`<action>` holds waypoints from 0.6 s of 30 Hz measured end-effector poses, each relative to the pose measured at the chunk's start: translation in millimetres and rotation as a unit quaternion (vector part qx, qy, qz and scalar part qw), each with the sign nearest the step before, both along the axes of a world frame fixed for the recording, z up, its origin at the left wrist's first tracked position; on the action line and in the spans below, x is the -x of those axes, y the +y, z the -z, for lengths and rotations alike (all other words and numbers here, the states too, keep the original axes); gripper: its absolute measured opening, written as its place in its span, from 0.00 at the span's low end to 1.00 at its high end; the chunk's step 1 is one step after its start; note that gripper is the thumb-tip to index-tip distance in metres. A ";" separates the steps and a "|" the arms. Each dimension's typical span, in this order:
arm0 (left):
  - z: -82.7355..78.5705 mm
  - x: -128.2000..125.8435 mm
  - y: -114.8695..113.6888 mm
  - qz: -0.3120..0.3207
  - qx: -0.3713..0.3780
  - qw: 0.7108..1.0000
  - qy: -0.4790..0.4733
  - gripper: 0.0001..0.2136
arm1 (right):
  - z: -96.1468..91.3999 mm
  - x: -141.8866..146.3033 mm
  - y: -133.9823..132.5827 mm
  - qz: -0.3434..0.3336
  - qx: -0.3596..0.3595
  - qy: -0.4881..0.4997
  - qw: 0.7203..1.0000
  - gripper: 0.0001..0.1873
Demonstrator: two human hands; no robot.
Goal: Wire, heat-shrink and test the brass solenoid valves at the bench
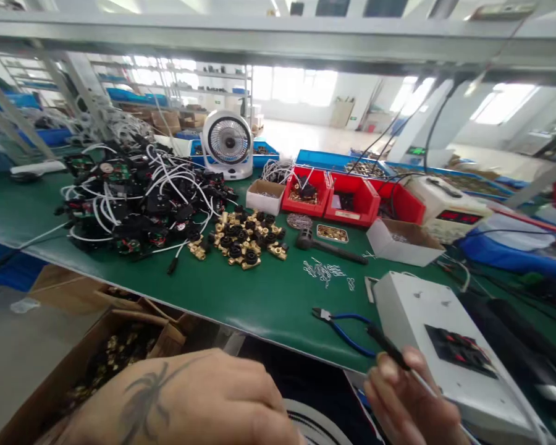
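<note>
My right hand [408, 395], at the lower right, pinches a thin white cable with a black plug end [389, 347]. The plug points up and left, over the handles of blue-handled side cutters [349, 330] lying on the bench. My left hand [199, 402] is large at the bottom, its back toward me and fingers curled; whatever it may hold is hidden. On the green bench top [241, 303] lie small silvery wire clips [324, 271]. Left of them sits a cluster of brass fittings with black caps [245, 238].
A heap of black units with white cables [139, 198] covers the bench's left. Red bins [352, 198], a white fan [228, 145] and a black ratchet-like tool [328, 246] stand or lie behind. A grey box [426, 327] is at right; a carton of fittings [111, 364] sits below.
</note>
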State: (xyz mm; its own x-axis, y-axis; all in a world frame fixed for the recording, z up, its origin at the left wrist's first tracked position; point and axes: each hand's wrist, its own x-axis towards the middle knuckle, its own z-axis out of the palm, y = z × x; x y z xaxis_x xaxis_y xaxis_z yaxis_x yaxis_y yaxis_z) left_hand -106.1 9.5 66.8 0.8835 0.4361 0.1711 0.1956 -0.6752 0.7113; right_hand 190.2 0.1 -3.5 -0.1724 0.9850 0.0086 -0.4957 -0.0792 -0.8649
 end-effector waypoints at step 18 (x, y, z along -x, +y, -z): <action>135.3 30.9 77.3 -0.300 -0.416 0.858 0.044 0.14 | 38.6 -3.5 -9.0 0.057 -0.028 -0.064 0.996 0.12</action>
State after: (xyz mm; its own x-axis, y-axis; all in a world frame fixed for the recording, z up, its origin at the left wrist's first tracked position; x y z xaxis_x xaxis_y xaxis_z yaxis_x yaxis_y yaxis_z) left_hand -137.0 86.8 -68.6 0.5685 0.5764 0.5870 0.7133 -0.7009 -0.0026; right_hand 193.7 -8.9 -42.2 -0.0625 0.9968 0.0499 -0.3844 0.0221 -0.9229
